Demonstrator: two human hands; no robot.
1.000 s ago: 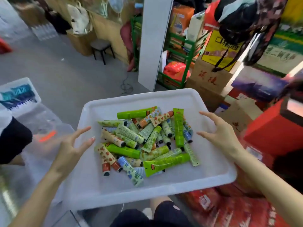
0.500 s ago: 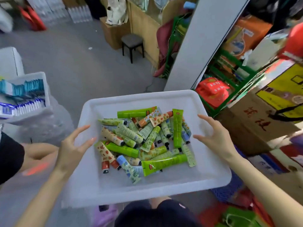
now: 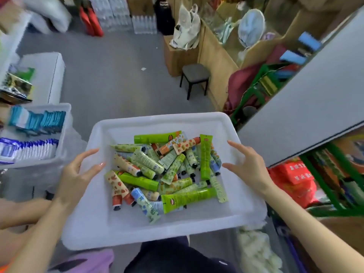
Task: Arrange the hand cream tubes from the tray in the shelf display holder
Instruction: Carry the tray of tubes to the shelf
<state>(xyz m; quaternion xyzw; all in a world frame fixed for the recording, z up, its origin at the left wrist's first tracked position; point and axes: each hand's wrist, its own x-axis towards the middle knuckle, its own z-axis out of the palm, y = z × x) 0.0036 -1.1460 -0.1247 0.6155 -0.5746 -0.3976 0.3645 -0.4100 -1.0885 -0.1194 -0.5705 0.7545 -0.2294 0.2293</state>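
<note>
I think the job has hardly begun. All the hand cream tubes (image 3: 167,170) I can see lie in a messy heap in the middle of the white tray (image 3: 157,117); not one is picked out. The left hand (image 3: 76,178) is at the tray's left side and the right hand (image 3: 250,168) at its right side, well apart; the fingers are spread and mostly straight, and they hold no tube. I cannot tell if they touch the tray's walls or just hang over them.

So every tube is yet to be put away; I cannot see the shelf display holder anywhere. What holds the tray up is hidden under it; the tubes at the bottom of the heap are covered, so I cannot count them. The bin (image 3: 39,106) on the left, with blue and white packets (image 3: 35,121), is blurry; the corners look smeared too.
</note>
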